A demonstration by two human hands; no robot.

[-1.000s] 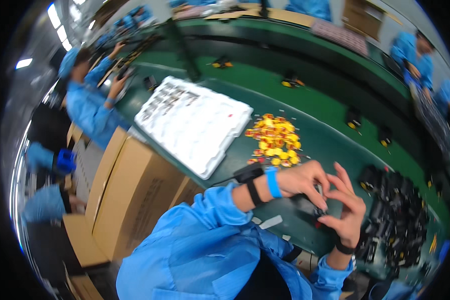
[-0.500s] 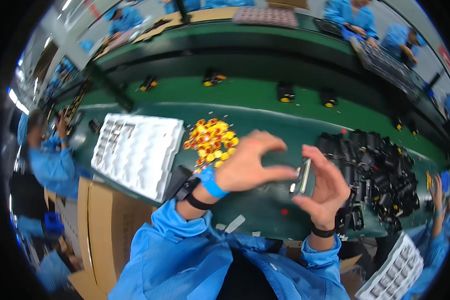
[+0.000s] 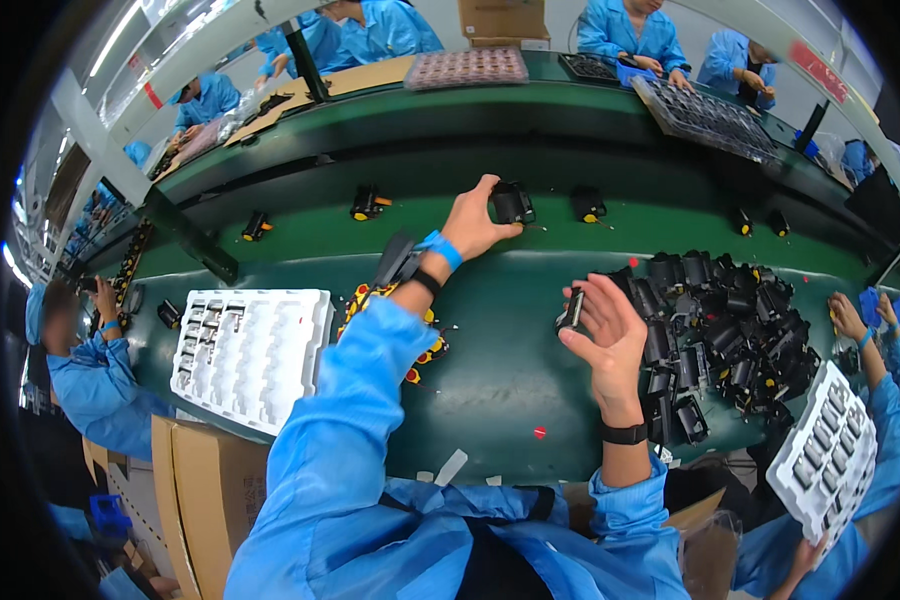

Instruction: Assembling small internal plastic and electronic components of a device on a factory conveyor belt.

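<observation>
My left hand [image 3: 472, 222] is stretched forward over the green conveyor belt [image 3: 300, 205] and grips a small black part [image 3: 511, 203] standing on it. A blue band and a black strap sit on that wrist. My right hand [image 3: 606, 336] is held up above the green worktable [image 3: 500, 390], its fingers closed on a flat black part [image 3: 570, 311] at the fingertips. A heap of similar black parts [image 3: 722, 330] lies just right of that hand. Small yellow and orange pieces [image 3: 422, 352] show beside my left sleeve.
A white moulded tray [image 3: 251, 354] lies at the left above a cardboard box [image 3: 205, 490]. More black parts with yellow tips [image 3: 368, 203] ride the belt. A neighbour at the right holds another white tray [image 3: 827, 444]. Other people in blue coats work all around.
My left hand has left the right hand and reached forward onto the belt to the black part. My right hand stays up with its part. The view has swung left.
</observation>
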